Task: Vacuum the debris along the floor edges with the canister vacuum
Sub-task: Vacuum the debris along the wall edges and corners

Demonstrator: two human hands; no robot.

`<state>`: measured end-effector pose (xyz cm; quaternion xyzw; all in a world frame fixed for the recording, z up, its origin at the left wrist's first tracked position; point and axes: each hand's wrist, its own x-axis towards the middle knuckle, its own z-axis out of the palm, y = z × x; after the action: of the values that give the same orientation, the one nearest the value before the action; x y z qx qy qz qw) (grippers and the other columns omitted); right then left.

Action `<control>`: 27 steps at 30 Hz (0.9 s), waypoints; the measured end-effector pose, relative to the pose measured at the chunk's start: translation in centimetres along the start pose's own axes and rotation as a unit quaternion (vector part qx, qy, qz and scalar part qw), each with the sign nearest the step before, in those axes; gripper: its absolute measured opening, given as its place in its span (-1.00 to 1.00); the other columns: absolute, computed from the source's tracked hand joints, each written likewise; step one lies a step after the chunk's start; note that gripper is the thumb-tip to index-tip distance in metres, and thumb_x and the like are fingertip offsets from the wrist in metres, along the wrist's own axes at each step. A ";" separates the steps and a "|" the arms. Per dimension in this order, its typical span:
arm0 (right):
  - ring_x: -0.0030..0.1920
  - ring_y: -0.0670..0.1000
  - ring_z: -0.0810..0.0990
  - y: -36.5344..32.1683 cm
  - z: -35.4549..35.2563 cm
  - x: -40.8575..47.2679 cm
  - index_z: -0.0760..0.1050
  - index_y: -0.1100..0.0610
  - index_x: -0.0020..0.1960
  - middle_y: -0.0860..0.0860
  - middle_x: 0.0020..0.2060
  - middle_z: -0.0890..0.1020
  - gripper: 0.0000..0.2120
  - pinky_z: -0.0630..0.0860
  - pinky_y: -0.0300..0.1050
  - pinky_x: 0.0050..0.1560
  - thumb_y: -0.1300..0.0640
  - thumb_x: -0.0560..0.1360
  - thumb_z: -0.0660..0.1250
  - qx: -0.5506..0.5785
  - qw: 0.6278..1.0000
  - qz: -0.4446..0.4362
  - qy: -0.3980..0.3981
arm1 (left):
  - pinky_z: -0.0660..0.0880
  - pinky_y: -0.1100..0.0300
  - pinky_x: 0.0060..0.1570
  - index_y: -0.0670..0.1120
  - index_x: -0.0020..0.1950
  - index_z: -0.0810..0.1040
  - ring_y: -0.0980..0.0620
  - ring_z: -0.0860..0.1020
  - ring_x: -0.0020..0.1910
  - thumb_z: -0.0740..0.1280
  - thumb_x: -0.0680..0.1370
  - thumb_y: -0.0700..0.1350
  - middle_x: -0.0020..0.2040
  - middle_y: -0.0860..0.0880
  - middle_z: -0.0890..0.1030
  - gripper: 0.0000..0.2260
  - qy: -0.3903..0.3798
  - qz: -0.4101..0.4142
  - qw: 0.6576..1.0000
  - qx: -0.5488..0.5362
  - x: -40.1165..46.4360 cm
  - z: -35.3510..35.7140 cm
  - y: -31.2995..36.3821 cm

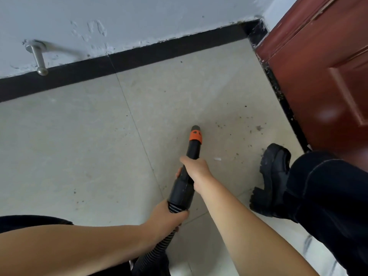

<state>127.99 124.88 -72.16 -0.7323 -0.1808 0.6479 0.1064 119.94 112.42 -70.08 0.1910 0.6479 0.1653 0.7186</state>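
The left hand [169, 215] wraps the ribbed hose [159, 248] just behind the wand [188, 172], which could kink if tugged. The right hand [196, 169] curls round the wand, its orange-collared nozzle [196, 129] at the tile. Debris [256, 128] lies right, by the door [318, 76]; a hasty sweep might scatter it or knock the shoe [272, 176].
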 end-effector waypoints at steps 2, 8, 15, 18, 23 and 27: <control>-0.55 0.05 0.50 -0.9 -0.9 0.9 0.38 0.22 0.01 0.06 -0.59 0.52 -0.84 0.50 -0.12 -0.37 0.20 0.50 0.31 0.019 1.000 0.001 0.015 | 0.43 0.34 -0.47 -0.13 -0.14 0.49 0.13 0.48 -0.52 0.40 0.43 -0.20 -0.42 -0.02 0.50 -0.90 -0.019 -0.001 1.000 0.002 1.0 0.0 1.2; -0.41 0.09 0.55 -3.6 -7.0 3.2 0.42 0.20 0.01 0.10 -0.41 0.58 -0.84 0.50 -0.08 -0.27 0.16 0.49 0.34 0.045 0.994 -0.003 0.099 | 0.50 0.28 -0.36 -0.07 -0.07 0.51 0.08 0.52 -0.43 0.41 0.43 -0.13 -0.34 -0.03 0.54 -0.87 -0.064 0.012 0.997 0.052 4.7 3.7 5.1; -0.52 0.06 0.51 -4.8 -6.0 3.7 0.40 0.22 -0.03 0.10 -0.51 0.54 -0.86 0.51 -0.12 -0.37 0.20 0.50 0.33 0.023 1.000 0.003 0.007 | 0.48 0.31 -0.40 -0.07 -0.06 0.51 0.09 0.50 -0.45 0.39 0.43 -0.14 -0.36 -0.02 0.52 -0.87 -0.015 0.006 1.000 0.027 4.0 4.3 5.4; -0.48 0.07 0.52 -6.5 -6.6 4.5 0.40 0.20 -0.08 0.08 -0.55 0.54 -0.89 0.52 -0.08 -0.32 0.21 0.50 0.33 0.047 0.998 -0.005 0.031 | 0.50 0.21 -0.28 -0.10 -0.03 0.49 0.02 0.51 -0.37 0.39 0.45 -0.14 -0.32 -0.04 0.52 -0.85 -0.024 0.012 0.998 0.051 5.3 4.0 7.4; -0.36 0.08 0.55 -10.3 -11.5 7.1 0.42 0.19 0.02 0.10 -0.39 0.60 -0.82 0.53 -0.03 -0.24 0.12 0.51 0.35 0.060 0.994 -0.011 0.093 | 0.51 0.20 -0.26 -0.14 0.09 0.51 0.03 0.51 -0.32 0.40 0.44 -0.15 -0.27 -0.05 0.52 -0.75 -0.050 0.041 0.996 0.059 9.8 7.1 12.1; -0.17 0.15 0.59 -11.5 -14.1 8.9 0.41 0.17 0.12 0.13 -0.14 0.61 -0.72 0.56 0.06 -0.10 0.06 0.50 0.38 0.048 0.992 -0.020 0.114 | 0.52 0.15 -0.22 -0.16 0.10 0.51 -0.01 0.51 -0.29 0.39 0.43 -0.14 -0.25 -0.07 0.50 -0.73 -0.052 0.052 0.995 0.060 11.4 9.5 13.3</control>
<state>141.31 140.07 -73.84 -0.7914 -0.1505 0.5663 0.1742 130.72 128.99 -72.68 0.2762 0.6073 0.1531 0.7290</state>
